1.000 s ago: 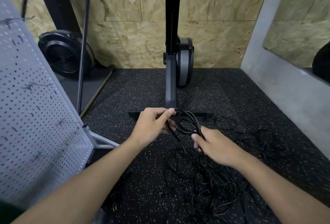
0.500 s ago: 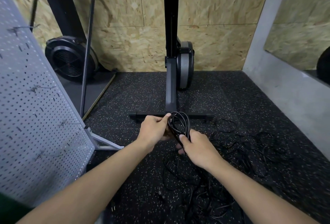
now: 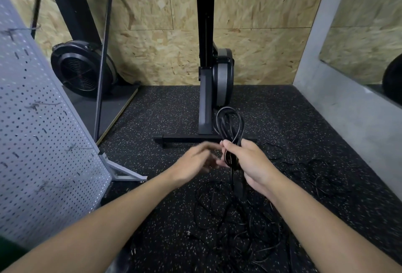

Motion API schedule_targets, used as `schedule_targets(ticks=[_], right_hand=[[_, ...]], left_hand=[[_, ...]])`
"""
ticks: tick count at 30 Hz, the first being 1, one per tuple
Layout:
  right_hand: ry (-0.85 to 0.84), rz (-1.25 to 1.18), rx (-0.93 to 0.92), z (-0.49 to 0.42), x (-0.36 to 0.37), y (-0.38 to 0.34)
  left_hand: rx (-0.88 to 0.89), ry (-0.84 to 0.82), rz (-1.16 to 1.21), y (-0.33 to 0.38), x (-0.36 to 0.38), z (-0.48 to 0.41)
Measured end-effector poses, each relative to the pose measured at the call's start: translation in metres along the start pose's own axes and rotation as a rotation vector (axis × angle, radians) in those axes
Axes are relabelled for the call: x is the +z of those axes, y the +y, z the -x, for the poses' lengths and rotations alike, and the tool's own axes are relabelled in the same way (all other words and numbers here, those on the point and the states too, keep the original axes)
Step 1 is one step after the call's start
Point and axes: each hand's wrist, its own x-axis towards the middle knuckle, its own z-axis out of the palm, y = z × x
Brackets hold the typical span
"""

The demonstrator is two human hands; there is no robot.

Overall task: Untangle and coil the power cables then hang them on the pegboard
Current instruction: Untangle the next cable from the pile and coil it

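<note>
Cable coil (image 3: pixel 230 124): loops stand above the right hand (image 3: pixel 252 164) fingers, which are clamped round its waist. Tail drops below them into floor tangle (image 3: pixel 239 218). Left hand (image 3: pixel 193 161) just beside, blurred, can't tell finger state. Step: coiling, imo. Next: pull more slack, wrap, then pegboard (image 3: pixel 43 142).

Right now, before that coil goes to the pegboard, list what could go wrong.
1. Only the right hand grips the coiled black power cable; its loops, with no tie visible, could spring apart.
2. Its tail hangs down toward the tangled black cables on the floor, so lifting may snag it.
3. That tangle spreads close in front; stepping toward the grey perforated pegboard could catch a foot.
</note>
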Motion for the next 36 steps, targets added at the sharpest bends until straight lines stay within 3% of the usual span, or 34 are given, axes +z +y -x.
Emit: schedule_targets(ticks=[4, 9, 13, 17, 22, 29, 32, 36], right_hand=[[-0.013, -0.186, -0.031, 0.003, -0.006, -0.008], [0.047, -0.210, -0.047, -0.002, -0.020, -0.010], [0.164, -0.081, -0.064, -0.008, -0.034, -0.006], [0.367, 0.485, -0.092, -0.011, -0.057, -0.002], [0.186, 0.977, -0.082, -0.010, -0.060, 0.008], [-0.097, 0.840, 0.059, -0.010, -0.058, 0.009], [-0.205, 0.937, 0.104, -0.010, -0.062, 0.015], [-0.338, 0.869, 0.135, -0.003, -0.062, 0.018]], left_hand=[[-0.013, -0.370, -0.137, 0.000, 0.016, 0.005], [0.036, -0.452, -0.229, -0.005, 0.026, -0.001], [-0.024, -0.499, -0.154, -0.002, 0.024, -0.002], [0.054, -0.256, -0.273, -0.001, 0.017, -0.006], [0.370, 0.077, -0.349, 0.010, 0.013, -0.007], [0.511, 0.296, -0.352, 0.016, 0.011, -0.015], [0.572, 0.251, -0.443, 0.020, 0.014, -0.016], [0.519, 0.142, -0.506, 0.018, 0.015, -0.021]])
